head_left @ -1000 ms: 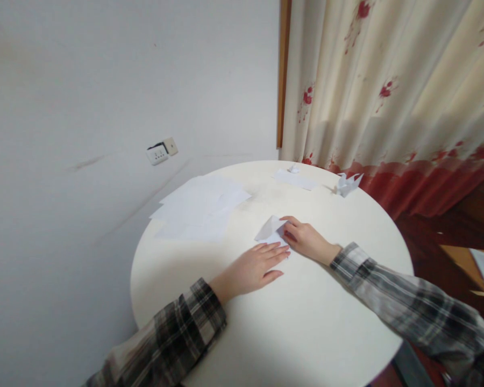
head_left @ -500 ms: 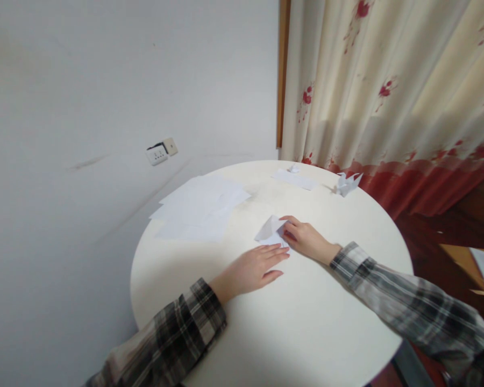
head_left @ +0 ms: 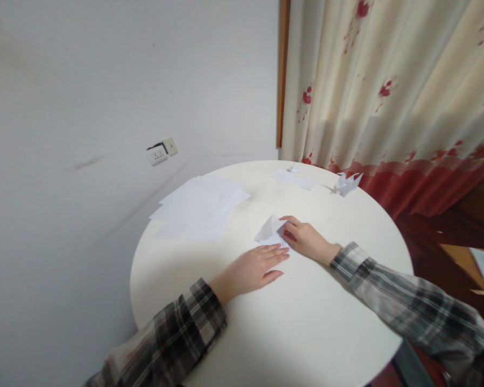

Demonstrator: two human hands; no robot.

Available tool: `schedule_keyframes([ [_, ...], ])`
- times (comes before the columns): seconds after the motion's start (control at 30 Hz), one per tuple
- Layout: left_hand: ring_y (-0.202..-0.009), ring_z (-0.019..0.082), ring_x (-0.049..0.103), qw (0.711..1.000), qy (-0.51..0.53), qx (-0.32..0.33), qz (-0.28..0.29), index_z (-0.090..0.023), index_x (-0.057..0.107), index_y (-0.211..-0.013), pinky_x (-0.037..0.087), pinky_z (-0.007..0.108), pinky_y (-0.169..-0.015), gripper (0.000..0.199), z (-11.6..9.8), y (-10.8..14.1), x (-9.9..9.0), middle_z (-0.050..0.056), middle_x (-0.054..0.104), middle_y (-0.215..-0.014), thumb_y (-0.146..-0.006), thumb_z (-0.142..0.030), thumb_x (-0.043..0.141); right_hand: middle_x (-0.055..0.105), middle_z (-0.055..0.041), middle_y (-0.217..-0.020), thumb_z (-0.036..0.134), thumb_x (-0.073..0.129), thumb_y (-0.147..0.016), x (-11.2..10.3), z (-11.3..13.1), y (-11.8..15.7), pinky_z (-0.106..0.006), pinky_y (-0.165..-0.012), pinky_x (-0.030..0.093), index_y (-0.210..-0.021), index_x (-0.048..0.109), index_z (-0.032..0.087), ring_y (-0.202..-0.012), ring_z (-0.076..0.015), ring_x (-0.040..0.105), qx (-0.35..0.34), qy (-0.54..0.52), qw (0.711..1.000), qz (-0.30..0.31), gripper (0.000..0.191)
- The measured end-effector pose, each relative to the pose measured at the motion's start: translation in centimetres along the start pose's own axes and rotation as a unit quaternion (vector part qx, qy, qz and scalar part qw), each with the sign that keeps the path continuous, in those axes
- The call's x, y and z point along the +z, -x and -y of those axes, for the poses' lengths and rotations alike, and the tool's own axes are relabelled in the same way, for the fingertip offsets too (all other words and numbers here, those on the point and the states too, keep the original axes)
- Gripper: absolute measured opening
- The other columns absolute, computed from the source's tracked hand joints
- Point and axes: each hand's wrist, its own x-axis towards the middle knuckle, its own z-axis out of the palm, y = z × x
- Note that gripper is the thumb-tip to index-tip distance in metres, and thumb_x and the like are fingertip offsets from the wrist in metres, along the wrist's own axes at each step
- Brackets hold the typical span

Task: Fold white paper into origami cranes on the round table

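Observation:
A small folded white paper [head_left: 269, 229] lies near the middle of the round white table, with one flap raised. My left hand [head_left: 252, 269] lies flat, its fingers stretched out and the fingertips on the paper's near edge. From the right, my right hand [head_left: 304, 238] pinches the right side of the same paper between thumb and fingers. Part of the paper is hidden under the fingers of both hands.
White sheets [head_left: 201, 207] are spread at the table's left. At the back lies a paper strip [head_left: 293, 179] with a small folded piece [head_left: 293, 168]. A folded paper figure [head_left: 347, 184] stands near the right rim of the table [head_left: 306, 333].

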Motion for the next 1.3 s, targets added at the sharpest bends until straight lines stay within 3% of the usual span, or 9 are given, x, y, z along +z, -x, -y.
schedule_keyframes([
  [0.6,-0.126,0.018,0.038,1.0,0.007,0.005,0.0,-0.024,0.046,-0.125,0.028,0.036,-0.106,0.036,-0.04,0.02,-0.23,0.003,0.042,-0.137,-0.092,-0.033,0.037,0.052,-0.0105,-0.116,0.019,0.045,-0.086,0.07,-0.02,0.02,-0.027,-0.066,0.049,-0.085,0.051,0.016,-0.073,-0.0124,0.06,-0.001,0.003,1.0,-0.004,0.006],
  [0.8,-0.124,0.019,0.04,0.999,0.029,-0.037,-0.009,-0.019,0.04,-0.129,0.03,0.034,-0.105,0.044,-0.02,0.02,-0.12,0.007,0.045,-0.134,-0.089,-0.037,0.043,0.052,-0.0102,-0.115,0.018,0.045,-0.085,-0.05,0.1,0.0,-0.026,-0.065,0.048,-0.085,0.05,0.016,-0.071,-0.0117,0.059,-0.001,0.004,1.0,0.002,0.006],
  [1.3,-0.126,0.018,0.037,1.0,0.018,-0.002,-0.003,-0.021,0.043,-0.128,0.028,0.035,-0.107,0.04,0.03,-0.03,-0.17,0.005,0.043,-0.136,-0.091,-0.036,0.039,0.052,-0.011,-0.115,0.017,0.045,-0.085,-0.07,0.09,-0.03,-0.027,-0.067,0.049,-0.085,0.051,0.016,-0.073,-0.0128,0.06,-0.003,-0.009,1.0,-0.003,0.006],
])
